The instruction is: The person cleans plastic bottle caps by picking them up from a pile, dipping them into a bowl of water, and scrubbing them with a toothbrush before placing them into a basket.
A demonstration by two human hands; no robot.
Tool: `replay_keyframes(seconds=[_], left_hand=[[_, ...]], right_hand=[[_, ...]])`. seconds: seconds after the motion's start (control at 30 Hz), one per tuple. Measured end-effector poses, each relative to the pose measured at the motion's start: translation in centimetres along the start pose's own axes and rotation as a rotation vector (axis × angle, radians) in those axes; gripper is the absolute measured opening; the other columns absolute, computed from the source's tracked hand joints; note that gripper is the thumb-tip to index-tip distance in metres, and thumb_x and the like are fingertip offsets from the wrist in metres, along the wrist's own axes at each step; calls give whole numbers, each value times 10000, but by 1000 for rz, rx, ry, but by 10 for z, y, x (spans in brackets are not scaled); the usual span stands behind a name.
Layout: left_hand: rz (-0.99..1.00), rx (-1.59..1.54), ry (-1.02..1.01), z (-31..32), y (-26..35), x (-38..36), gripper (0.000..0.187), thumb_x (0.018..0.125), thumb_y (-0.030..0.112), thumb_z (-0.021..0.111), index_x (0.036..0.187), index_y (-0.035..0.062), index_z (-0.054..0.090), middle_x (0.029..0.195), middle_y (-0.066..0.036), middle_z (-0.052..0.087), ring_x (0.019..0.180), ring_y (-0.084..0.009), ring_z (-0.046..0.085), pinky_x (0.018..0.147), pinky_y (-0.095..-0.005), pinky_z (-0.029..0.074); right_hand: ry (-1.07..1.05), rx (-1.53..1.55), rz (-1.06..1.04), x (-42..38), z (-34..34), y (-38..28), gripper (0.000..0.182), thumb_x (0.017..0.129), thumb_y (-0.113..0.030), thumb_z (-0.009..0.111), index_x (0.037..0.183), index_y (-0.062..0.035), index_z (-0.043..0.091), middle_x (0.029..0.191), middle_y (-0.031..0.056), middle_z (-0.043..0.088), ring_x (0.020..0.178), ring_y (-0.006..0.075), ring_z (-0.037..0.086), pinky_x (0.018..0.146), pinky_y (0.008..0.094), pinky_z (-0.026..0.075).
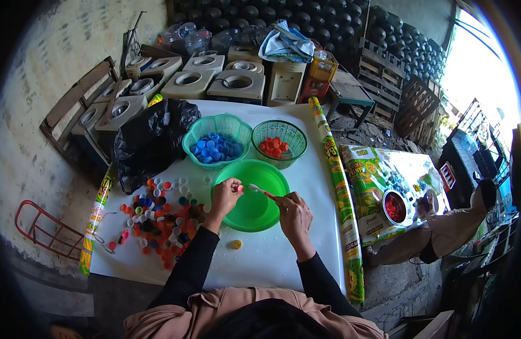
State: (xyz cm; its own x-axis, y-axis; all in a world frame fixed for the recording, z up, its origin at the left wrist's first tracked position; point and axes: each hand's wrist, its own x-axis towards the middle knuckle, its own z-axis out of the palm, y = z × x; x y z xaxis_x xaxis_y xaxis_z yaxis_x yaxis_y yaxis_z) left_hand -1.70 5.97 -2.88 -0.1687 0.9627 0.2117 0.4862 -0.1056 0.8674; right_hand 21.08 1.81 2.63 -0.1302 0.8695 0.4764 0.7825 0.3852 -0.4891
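With my left grip [229, 190] I am clamped on a small red cap [240, 188], above the left side of the green basin [252, 213]. My right grip [289, 204] is closed around the handle of a brush [261, 191]; its pale head points to the cap, near it but apart.

The basin stands on the white counter [260, 268]. Just behind it are two baskets: the light green basket [219, 122] with blue caps [215, 148], and, on its right, the dark green basket [279, 126] with red-orange caps [273, 147]. They take the place beyond the basin.

At the left of my left forearm, a loose heap of mixed caps [164, 223] covers much of the surface, and a black plastic bag [150, 141] stands behind it, beside the light green basket. One yellow cap [235, 244] lies alone between my forearms, in front of the basin. The rolled side edge [335, 186] of the covering makes a border on the right.

Past this border, I see a metal bowl [394, 208] with red contents, and another person [455, 226] close to it. Behind the counter there are pale dispensers [237, 83], side by side.
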Motion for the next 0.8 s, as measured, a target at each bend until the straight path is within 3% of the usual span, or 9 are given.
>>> replay_keyframes(seconds=[0.27,0.43,0.67,0.8], left_hand=[[51,119,8,5,1,-1,281,766,-16,770,1026,17,671,880,-124,741,782,-245,732,687,-351,569],[84,155,4,2,8,-5,191,781,-4,757,957,20,686,832,-119,731,748,-248,722,678,-349,563],[-4,54,-27,3,-8,1,194,808,21,742,998,11,702,826,-99,737,770,-181,726,693,-312,557],[-62,68,-70,0,-1,1,239,828,21,739,1066,9,714,844,-92,742,793,-148,726,708,-292,560]], right_hand=[[26,118,71,-4,9,-1,120,871,-183,729,968,-190,799,909,15,667,846,233,672,678,371,515],[-91,-80,29,-2,14,4,142,888,-162,696,985,-199,794,954,22,663,829,246,662,687,379,527],[-46,87,34,-5,12,-4,132,886,-191,696,980,-209,786,974,24,662,815,265,654,672,395,534],[-21,-13,55,2,15,-7,117,868,-195,723,958,-165,791,964,34,676,860,267,681,683,389,532]])
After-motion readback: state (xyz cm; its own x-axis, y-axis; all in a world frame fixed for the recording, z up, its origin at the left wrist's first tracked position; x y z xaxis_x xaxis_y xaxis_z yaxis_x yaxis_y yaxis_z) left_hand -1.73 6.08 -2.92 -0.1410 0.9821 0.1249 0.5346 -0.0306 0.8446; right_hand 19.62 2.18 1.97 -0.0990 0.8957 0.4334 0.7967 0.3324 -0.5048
